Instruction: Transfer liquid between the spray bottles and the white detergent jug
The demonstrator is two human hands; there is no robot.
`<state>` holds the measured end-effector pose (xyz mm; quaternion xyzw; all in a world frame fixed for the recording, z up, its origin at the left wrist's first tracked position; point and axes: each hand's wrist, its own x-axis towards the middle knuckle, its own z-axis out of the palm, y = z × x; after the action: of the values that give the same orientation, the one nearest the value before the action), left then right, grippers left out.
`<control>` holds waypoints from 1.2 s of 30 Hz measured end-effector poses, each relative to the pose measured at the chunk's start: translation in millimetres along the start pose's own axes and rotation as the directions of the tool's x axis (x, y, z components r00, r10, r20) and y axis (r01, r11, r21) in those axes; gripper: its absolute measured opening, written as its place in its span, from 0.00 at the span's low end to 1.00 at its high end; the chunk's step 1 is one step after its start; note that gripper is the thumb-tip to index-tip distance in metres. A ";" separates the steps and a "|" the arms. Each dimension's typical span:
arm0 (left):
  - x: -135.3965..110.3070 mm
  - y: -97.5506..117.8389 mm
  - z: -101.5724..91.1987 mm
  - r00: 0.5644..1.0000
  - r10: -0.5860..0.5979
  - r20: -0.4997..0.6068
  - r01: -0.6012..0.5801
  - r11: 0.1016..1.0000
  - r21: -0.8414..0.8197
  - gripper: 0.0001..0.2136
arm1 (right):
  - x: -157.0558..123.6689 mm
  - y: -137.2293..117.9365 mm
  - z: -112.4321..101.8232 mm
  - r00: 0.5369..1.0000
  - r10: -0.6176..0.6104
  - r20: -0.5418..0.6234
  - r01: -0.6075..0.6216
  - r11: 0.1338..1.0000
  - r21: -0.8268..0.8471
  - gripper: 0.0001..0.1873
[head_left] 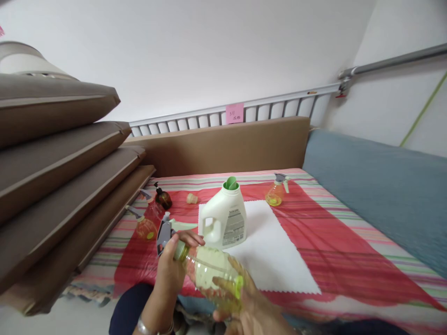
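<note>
A clear yellow spray bottle (209,272) lies tilted on its side between my two hands, above the front of the bed. My left hand (170,265) wraps round its neck, just below the grey spray head (164,235) with its pale green trigger. Toward the yellow base, my right hand (251,302) grips the bottle's body, its fingers partly blurred. Right behind the bottle stands a white detergent jug (228,216), upright, with a green spout in its uncapped mouth. It rests on a white sheet (275,253) with scalloped edges.
Other spray bottles stand left, one yellowish (145,228) and one reddish (153,209), beside a brown pump bottle (163,197). A small beige cap (192,198) lies behind. Another spray bottle (275,193) is back right. Stacked brown cushions (70,186) border the left, a blue-grey cushion (377,186) the right.
</note>
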<state>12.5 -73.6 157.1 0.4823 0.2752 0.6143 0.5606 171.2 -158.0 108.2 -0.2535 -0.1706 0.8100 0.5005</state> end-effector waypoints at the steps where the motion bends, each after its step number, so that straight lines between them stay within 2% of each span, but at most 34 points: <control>1: 0.2 -0.6 0.7 1.000 0.004 -0.003 -0.004 1.000 0.000 0.17 | -1.9 0.0 0.2 1.000 -0.026 -0.002 0.026 0.999 -0.021 0.52; 3: 0.8 -1.1 2.3 1.000 0.013 0.004 -0.013 1.000 -0.004 0.18 | -5.3 -0.4 0.0 0.999 -0.049 -0.002 0.049 0.997 -0.058 0.54; 6: 1.6 0.0 3.9 1.000 0.009 0.020 -0.008 0.999 -0.033 0.19 | -6.4 -0.9 -1.8 0.999 -0.047 0.016 0.048 0.990 -0.131 0.45; 10: 1.9 2.7 4.0 1.000 0.002 0.018 0.000 0.997 -0.072 0.20 | -2.7 0.8 -4.0 0.981 -0.189 -0.045 0.164 0.930 -0.330 0.36; 14: 1.9 2.8 4.3 1.000 -0.003 0.019 0.005 0.997 -0.078 0.20 | -4.2 1.6 -1.5 0.925 -0.358 -0.131 0.261 0.845 -0.466 0.39; 17: 1.8 0.7 4.7 1.000 0.002 0.020 -0.001 0.997 -0.077 0.20 | -7.5 1.6 0.9 0.901 -0.418 -0.113 0.310 0.805 -0.506 0.41; 21: 1.2 -1.8 4.2 1.000 -0.005 0.021 0.007 0.996 -0.087 0.21 | -6.6 2.9 -0.3 0.926 -0.376 -0.041 0.309 0.813 -0.494 0.50; 24: 0.5 -1.9 3.6 1.000 0.004 0.028 -0.002 0.996 -0.088 0.21 | -3.2 4.1 -4.2 0.954 -0.295 -0.047 0.246 0.866 -0.435 0.52; 26: 0.1 -0.8 3.8 0.999 0.008 0.039 -0.005 0.997 -0.078 0.21 | -1.1 4.4 -7.6 0.978 -0.202 -0.046 0.173 0.918 -0.357 0.51; 28: 0.1 0.4 4.5 0.998 -0.005 0.059 0.009 0.998 -0.070 0.21 | 1.0 4.1 -11.1 0.997 -0.049 -0.060 0.033 0.970 -0.241 0.47; 30: 0.4 1.1 5.2 0.997 -0.023 0.080 0.029 0.997 -0.074 0.20 | 3.1 3.5 -13.6 0.994 0.075 -0.080 -0.086 0.986 -0.146 0.45; 31: 0.6 0.9 5.4 0.996 -0.027 0.087 0.034 0.997 -0.076 0.20 | 4.0 3.2 -14.1 0.992 0.090 -0.092 -0.101 0.987 -0.127 0.45; 33: 0.8 -0.4 5.5 0.996 -0.023 0.088 0.030 0.996 -0.079 0.19 | 5.0 2.7 -12.8 0.995 0.023 -0.101 -0.039 0.987 -0.158 0.46; 36: 0.6 -3.4 5.2 0.997 -0.016 0.075 0.022 0.997 -0.080 0.20 | 3.1 2.8 -7.4 0.983 -0.171 -0.072 0.150 0.960 -0.236 0.54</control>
<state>18.6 -73.3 156.2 0.4792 0.2339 0.6013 0.5951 172.3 -156.3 100.0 -0.3318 -0.2599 0.7292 0.5391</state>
